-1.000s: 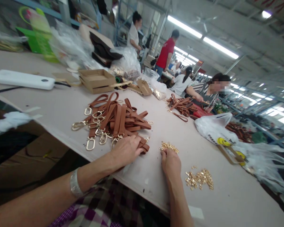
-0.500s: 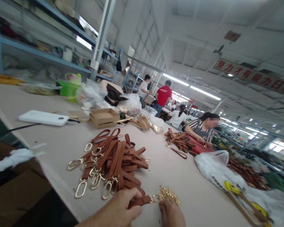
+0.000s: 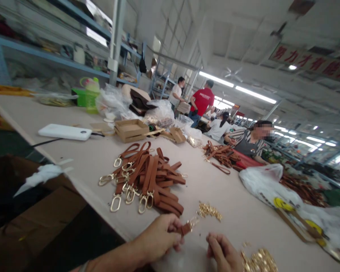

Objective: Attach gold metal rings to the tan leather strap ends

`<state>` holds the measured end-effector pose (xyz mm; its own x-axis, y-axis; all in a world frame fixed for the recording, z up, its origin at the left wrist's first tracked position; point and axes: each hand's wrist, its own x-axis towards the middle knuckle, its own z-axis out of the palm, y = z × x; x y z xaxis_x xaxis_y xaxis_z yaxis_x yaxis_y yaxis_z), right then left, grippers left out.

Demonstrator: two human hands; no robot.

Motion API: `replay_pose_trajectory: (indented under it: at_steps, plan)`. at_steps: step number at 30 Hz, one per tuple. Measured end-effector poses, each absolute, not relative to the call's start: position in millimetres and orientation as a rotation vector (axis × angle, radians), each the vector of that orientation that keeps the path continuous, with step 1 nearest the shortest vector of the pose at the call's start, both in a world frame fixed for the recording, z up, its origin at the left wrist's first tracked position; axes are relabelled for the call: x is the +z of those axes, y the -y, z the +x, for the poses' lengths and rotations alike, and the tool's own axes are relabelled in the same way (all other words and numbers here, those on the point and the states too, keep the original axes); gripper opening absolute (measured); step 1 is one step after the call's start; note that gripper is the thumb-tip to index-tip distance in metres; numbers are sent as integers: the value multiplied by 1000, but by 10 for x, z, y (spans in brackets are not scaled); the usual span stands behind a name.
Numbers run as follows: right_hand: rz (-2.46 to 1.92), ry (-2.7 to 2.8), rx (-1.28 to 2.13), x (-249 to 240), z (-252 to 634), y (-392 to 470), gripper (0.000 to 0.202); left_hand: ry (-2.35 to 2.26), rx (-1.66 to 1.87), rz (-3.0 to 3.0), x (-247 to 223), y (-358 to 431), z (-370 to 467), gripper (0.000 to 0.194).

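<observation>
My left hand (image 3: 164,236) is closed around a brown leather strap (image 3: 186,228), whose gold metal clasp (image 3: 193,223) points up and to the right. To its right, my right hand (image 3: 223,251) is pinched, thumb against fingers; whatever lies between them is too small to make out. Just beyond both hands sits a small heap of gold metal pieces (image 3: 209,210). Another gold heap (image 3: 260,260) lies by my right hand at the lower edge. Ahead of my left hand is a pile of similar brown straps (image 3: 147,177) with gold clasps.
A white power bank (image 3: 65,132) with a cable and a cardboard tray (image 3: 131,130) lie behind the strap pile. Plastic bags (image 3: 260,177) are on the right. A co-worker in stripes (image 3: 251,141) sits across by another strap pile (image 3: 222,155). The table edge runs along the left.
My right hand has moved away from the nearer gold heap, back towards me, and is now pinched. My left hand still holds the strap, its clasp tilted upward. The view has shifted, showing the second heap.
</observation>
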<state>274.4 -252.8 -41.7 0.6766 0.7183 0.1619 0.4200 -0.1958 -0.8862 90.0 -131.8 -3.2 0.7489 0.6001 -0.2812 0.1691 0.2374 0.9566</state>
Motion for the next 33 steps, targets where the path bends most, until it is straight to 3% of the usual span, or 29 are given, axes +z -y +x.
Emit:
replay_pose_trajectory:
  at_steps: [8, 20, 28, 33]
  plan:
    - [-1550, 776, 688, -208, 2297, 2615, 28, -522, 299, 1326, -27, 1416, 995, 27]
    - [-1505, 688, 782, -278, 2190, 2590, 24, -329, 366, 1623, -87, 1413, 932, 31]
    - [-1428, 669, 755, -292, 2112, 2631, 20, -398, 456, 2081, -20, 1494, 835, 35]
    - [-1501, 714, 547, -293, 2028, 2670, 15, -329, 431, 2084, 8, 1515, 854, 36]
